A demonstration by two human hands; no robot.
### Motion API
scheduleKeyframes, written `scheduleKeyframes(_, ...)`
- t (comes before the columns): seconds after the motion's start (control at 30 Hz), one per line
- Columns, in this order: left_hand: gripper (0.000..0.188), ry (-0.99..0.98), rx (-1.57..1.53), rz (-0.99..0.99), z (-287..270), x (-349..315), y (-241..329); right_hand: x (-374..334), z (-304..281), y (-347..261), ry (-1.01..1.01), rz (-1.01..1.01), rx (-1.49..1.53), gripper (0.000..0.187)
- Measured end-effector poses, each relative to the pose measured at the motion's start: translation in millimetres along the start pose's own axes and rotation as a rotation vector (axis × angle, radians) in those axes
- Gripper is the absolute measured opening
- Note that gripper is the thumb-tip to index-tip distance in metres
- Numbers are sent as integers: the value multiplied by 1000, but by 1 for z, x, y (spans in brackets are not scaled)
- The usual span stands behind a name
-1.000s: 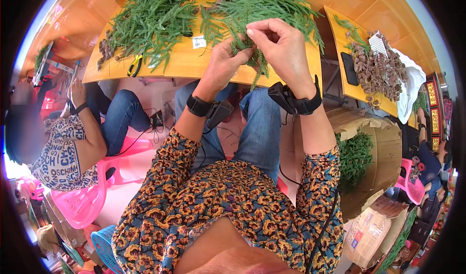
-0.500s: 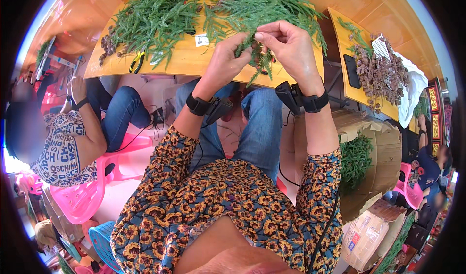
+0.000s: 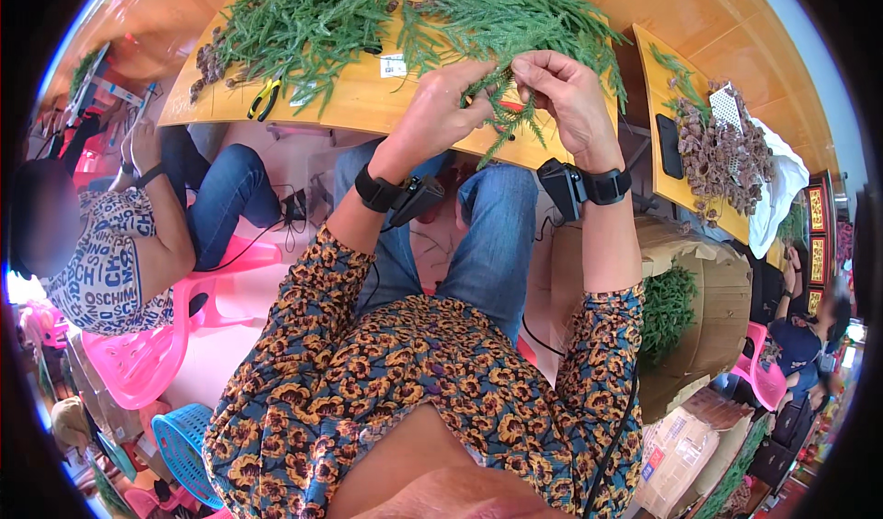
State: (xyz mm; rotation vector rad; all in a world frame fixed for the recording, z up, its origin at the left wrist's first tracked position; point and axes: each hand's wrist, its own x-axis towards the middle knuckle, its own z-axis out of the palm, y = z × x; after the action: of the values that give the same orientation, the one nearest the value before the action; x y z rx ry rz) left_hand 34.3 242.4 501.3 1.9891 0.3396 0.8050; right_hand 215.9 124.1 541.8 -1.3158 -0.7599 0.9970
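Observation:
A green artificial pine sprig (image 3: 508, 119) is held between my two hands, just above the near edge of the wooden table (image 3: 359, 119). My left hand (image 3: 443, 107) has its fingers curled round the sprig's left part. From the other side, my right hand (image 3: 566, 96) pinches the sprig with thumb and fingertips. What lies between those fingertips is too small to make out. Beyond my hands spreads a heap of green sprigs (image 3: 524, 24), with a second heap (image 3: 308, 27) to its left. A white paper tag (image 3: 393, 66) rests between the heaps and my left hand.
Yellow-and-black pliers (image 3: 264, 101) and brown pine cones (image 3: 210, 67) lie at the table's left. A side table on the right holds a black phone (image 3: 669, 147) and more pine cones (image 3: 731, 156). Below it stands a cardboard box (image 3: 722, 312). A co-worker (image 3: 120, 234) sits at left.
My right hand has shifted slightly right and down with the sprig. The left hand has turned more over the sprig, its fingers reaching farther right. The whole view has tilted a little.

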Motion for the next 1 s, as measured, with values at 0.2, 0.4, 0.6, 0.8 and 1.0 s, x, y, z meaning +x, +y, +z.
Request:
scheduleKeyframes(0.2, 44, -8, 44, 90, -8, 2, -11, 3, 5, 5, -64, -98, -13, 22)
scheduleKeyframes(0.4, 47, -87, 100, -86, -21, -7, -6, 4, 4, 12, -107, -48, -184, 23)
scheduleKeyframes(0.6, 51, 5, -761, -255, -5, -13, -15, 0, 21, 30, -26, -145, -127, 24)
scheduleKeyframes(0.8, 42, -155, -1114, -410, -24, -2, -28, 3, 20, 35, -18, -136, -98, 23)
scheduleKeyframes(1.0, 31, -186, -1103, -450, -23, 0, -29, 3, 20, 33, -32, -38, -152, 22)
